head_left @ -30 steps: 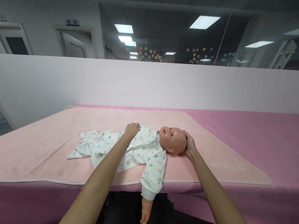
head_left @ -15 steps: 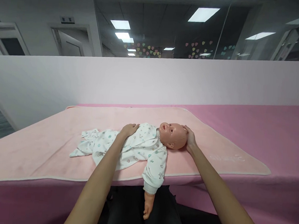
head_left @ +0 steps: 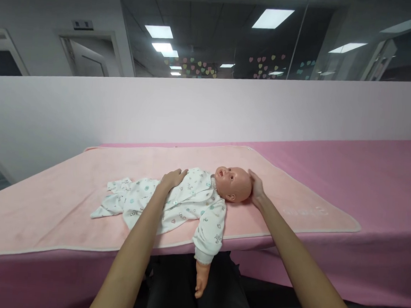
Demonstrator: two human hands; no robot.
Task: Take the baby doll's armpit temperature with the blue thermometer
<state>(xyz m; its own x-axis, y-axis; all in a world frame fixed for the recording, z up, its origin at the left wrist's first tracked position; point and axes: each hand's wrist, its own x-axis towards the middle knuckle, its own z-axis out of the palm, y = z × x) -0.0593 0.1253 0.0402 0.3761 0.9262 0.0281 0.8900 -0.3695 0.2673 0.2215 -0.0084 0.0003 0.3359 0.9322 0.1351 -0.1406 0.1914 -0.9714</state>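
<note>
A baby doll (head_left: 234, 184) lies on its back, head to the right, dressed in a white printed suit (head_left: 204, 208) with small buttons. Its near arm (head_left: 201, 278) hangs over the table's front edge. My left hand (head_left: 174, 178) rests flat on the doll's belly, fingers stretched toward the far side. Against the crown of the doll's head, my right hand (head_left: 256, 186) is cupped with its fingers extended; its thumb is hidden. The suit's empty-looking legs trail to the left. The doll's far arm does not show.
Beneath the doll spreads a peach blanket (head_left: 64, 185) with a pale border, over a pink tablecloth (head_left: 384, 187). A low white wall (head_left: 209, 107) runs behind the table, with a glass window (head_left: 214, 36) above it. My legs (head_left: 177, 289) are under the front edge.
The whole view has shifted slightly, so things appear a little further left. Both hands keep their places on the doll, which lies as before.
</note>
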